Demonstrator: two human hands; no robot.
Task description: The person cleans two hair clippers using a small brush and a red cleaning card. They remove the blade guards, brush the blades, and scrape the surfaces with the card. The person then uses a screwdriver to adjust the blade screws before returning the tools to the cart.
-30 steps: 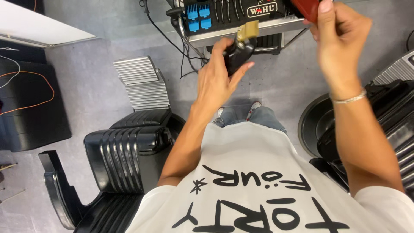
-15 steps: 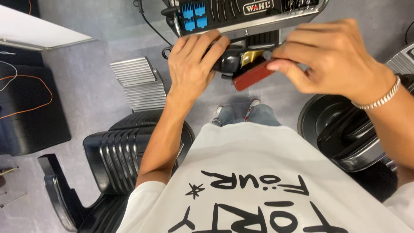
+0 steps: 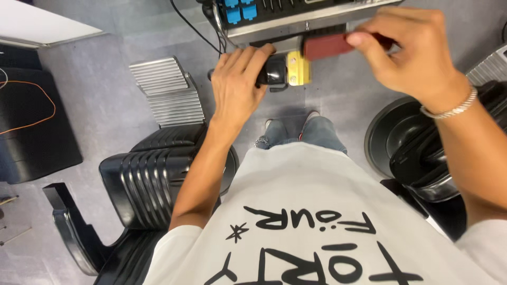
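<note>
Near the top centre of the frame the left hand (image 3: pixel 238 87) is closed around a black clipper (image 3: pixel 275 71), fingers wrapped over its body, with the clipper's yellow blade end (image 3: pixel 297 68) sticking out to the right of the fist. Just right of it, toward the upper right, the right hand (image 3: pixel 417 58) pinches a dark red brush (image 3: pixel 328 46) between thumb and fingers; the brush sits just above the yellow end, and whether the two touch cannot be told because the hand is blurred. A silver bracelet (image 3: pixel 450 110) circles the right wrist. Along the top edge runs a grey shelf (image 3: pixel 296 29) with black gear and blue blocks (image 3: pixel 238 9) on it, and black cables (image 3: pixel 191 27) hang from its left end. Below the hands lies a grey floor (image 3: pixel 105 121), where the person's jeans and shoes (image 3: pixel 296 132) show at centre. A black ribbed chair (image 3: pixel 142 184) fills the lower left, its metal footrest (image 3: pixel 168 92) above it at left of centre. A second black chair base (image 3: pixel 406 148) sits at right. A black case with an orange cord (image 3: pixel 31 113) lies at the left edge. The white printed shirt (image 3: pixel 327 211) fills the bottom.
</note>
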